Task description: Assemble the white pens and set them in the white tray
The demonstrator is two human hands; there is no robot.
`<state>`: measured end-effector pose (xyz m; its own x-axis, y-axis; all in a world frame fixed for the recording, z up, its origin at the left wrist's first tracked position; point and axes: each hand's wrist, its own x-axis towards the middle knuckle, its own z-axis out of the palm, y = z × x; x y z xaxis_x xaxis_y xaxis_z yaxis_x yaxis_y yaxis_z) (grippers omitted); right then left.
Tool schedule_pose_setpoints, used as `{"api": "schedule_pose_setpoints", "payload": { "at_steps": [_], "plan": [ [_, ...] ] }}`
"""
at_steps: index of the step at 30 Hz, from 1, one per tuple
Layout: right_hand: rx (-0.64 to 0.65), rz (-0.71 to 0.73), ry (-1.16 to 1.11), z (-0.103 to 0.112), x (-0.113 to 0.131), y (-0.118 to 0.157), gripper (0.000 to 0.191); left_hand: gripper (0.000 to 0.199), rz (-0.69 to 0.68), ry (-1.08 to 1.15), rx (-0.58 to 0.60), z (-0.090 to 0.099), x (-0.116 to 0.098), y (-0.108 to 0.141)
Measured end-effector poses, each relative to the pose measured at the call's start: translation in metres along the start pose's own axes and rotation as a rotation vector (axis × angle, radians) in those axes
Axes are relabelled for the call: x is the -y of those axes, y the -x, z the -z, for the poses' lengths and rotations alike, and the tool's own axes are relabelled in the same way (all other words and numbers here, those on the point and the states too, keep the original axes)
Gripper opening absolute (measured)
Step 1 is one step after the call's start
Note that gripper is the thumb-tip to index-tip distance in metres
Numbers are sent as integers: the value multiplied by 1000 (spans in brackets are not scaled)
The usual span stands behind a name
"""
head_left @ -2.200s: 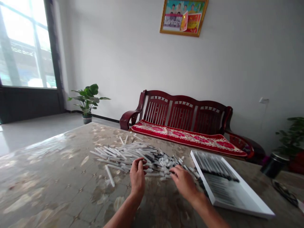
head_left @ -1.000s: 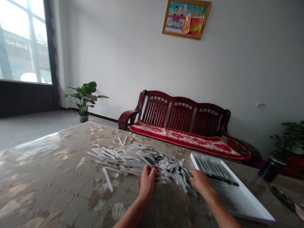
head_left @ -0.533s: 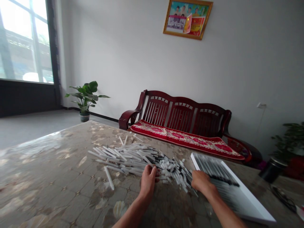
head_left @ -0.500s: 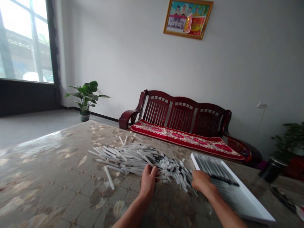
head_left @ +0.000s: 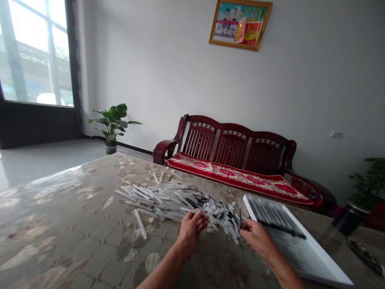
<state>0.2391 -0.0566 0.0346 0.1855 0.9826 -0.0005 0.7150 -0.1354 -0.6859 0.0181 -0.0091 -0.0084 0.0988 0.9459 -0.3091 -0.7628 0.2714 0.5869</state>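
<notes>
The left hand [head_left: 190, 229] is at the near side of the heap of white tubes [head_left: 150, 196], and its fingers are closed around one white tube [head_left: 192, 210], which lies nearly level across the fingertips. The right hand [head_left: 256, 237] is between the heap and the white tray [head_left: 319, 244], and its fingers pinch a thin dark rod [head_left: 240, 212], which stands almost upright. The held tube and the held rod are apart from each other. The heap spreads over the bench [head_left: 75, 224]; its tubes cross one another in many directions. At the right part of the heap there are many small translucent pieces [head_left: 214, 209], with some dark parts mixed among them. One loose tube [head_left: 140, 224] lies on the bench just beside the heap, on the near left side. The tray is on the right, partly behind the right forearm, and it contains slender pieces [head_left: 267, 209] arranged in two rows, one farther and one nearer; their details are too blurred to tell. Further to the right, a black container [head_left: 350, 218] and a dark cable [head_left: 365, 255] are on the bench. Behind the bench stands a wooden sofa [head_left: 231, 146] with a red patterned cover [head_left: 237, 176].
</notes>
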Motion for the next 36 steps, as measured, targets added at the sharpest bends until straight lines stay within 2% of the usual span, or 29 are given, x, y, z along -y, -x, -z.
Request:
{"api": "schedule_pose_setpoints", "payload": {
  "at_steps": [2, 4, 6, 9, 13, 21, 30, 33, 36],
  "plan": [
    [-38, 4, -372, -20, 18, 4, 23, 23, 36, 47, 21, -2, -1, 2],
    [-118, 48, -622, -39, 34, 5, 33, 23, 59, 74, 32, -2, -1, 3],
    [-183, 71, -769, -55, 45, 4, 38, 20, 73, 93, 38, -2, -1, 4],
    [-216, 64, -870, -68, 55, 0, 44, 17, 83, 121, 41, -2, -1, 4],
    [-253, 62, -886, -75, 63, -3, 49, 14, 93, 147, 25, -3, -2, 4],
    [-283, 100, -832, -84, 62, -4, 42, 15, 116, 211, 26, -4, -1, 5],
    [-148, 267, -744, -89, 65, -15, 33, 17, 181, 276, -6, -2, -7, 10],
    [-106, 265, -717, -86, 58, -20, 37, 20, 201, 351, -18, -4, -14, 13],
    [-131, 211, -576, -82, 38, -27, 31, 22, 207, 418, -33, -6, -21, 15]
  ]
}}
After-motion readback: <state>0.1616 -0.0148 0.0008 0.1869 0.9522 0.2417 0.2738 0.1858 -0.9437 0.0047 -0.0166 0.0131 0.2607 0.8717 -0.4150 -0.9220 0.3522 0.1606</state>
